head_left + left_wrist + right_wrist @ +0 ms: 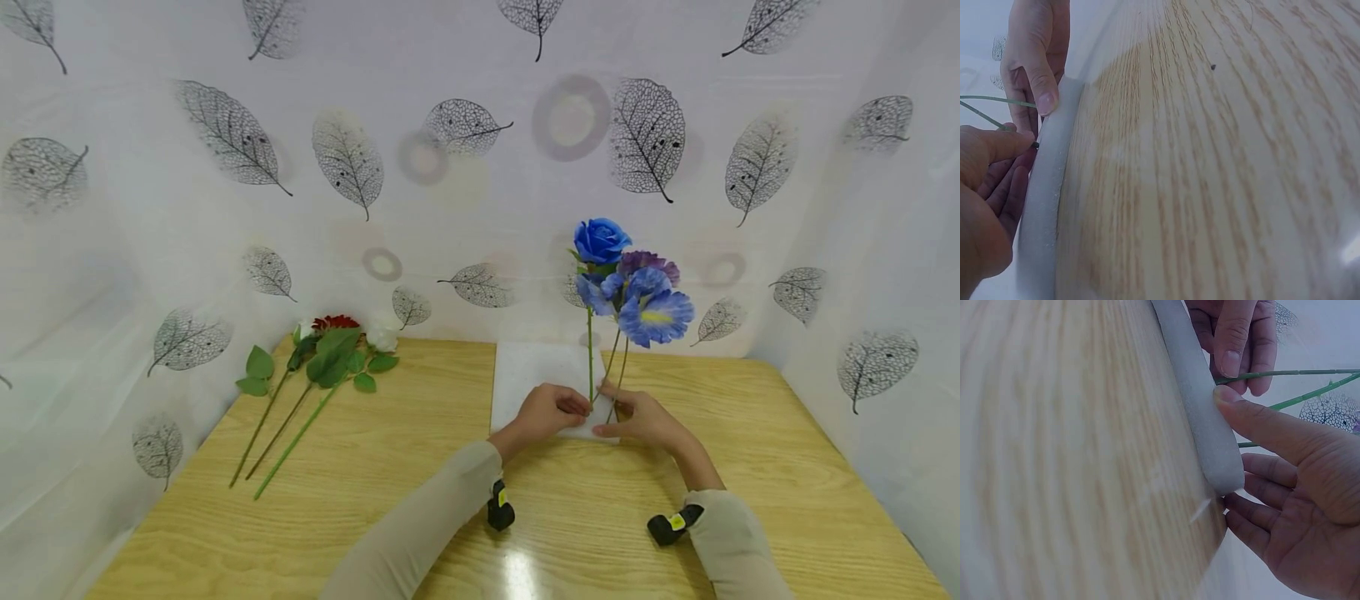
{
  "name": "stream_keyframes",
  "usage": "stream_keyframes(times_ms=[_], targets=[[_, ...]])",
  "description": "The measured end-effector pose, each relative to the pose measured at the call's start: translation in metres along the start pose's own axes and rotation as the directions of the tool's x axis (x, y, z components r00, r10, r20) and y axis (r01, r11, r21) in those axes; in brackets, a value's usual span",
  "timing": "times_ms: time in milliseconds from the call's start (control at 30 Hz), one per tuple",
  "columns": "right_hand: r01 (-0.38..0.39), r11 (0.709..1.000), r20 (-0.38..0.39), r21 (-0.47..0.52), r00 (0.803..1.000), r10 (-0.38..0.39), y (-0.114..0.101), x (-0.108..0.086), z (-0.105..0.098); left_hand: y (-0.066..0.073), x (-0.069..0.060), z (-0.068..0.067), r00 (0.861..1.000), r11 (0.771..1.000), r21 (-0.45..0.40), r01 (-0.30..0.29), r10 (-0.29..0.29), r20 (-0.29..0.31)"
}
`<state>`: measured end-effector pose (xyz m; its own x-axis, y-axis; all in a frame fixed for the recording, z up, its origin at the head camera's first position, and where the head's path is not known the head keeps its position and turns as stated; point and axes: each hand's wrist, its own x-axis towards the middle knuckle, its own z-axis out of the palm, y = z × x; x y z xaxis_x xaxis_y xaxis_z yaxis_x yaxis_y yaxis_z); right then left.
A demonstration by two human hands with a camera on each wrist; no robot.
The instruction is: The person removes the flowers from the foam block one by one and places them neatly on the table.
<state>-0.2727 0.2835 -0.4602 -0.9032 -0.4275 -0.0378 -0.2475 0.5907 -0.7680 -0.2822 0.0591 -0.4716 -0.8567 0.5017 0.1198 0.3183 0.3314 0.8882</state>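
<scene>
In the head view a blue rose stands upright on a long green stem. My left hand pinches that stem low down, just over a white foam board. The dark stem end shows at its fingertips in the left wrist view. My right hand holds the board at its front right part, thumb on the front edge and other fingers by the side. Between the hands, a blue iris-like flower and a purple ruffled flower rise from the board; their stem bases are partly hidden.
On the wooden table, at the left, lie a red flower, a white flower and green leafy stems. A leaf-printed curtain hangs behind and along the sides. Black wrist cameras sit by both cuffs.
</scene>
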Motion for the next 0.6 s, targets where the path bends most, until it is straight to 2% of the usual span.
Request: stream_keyframes(times_ms=[600], targets=[[0.002, 1.000, 0.005, 0.000, 1.000, -0.002, 0.0002, 0.0000, -0.0008, 0.0000, -0.0001, 0.0022, 0.999, 1.000, -0.023, -0.008, 0.007, -0.034]])
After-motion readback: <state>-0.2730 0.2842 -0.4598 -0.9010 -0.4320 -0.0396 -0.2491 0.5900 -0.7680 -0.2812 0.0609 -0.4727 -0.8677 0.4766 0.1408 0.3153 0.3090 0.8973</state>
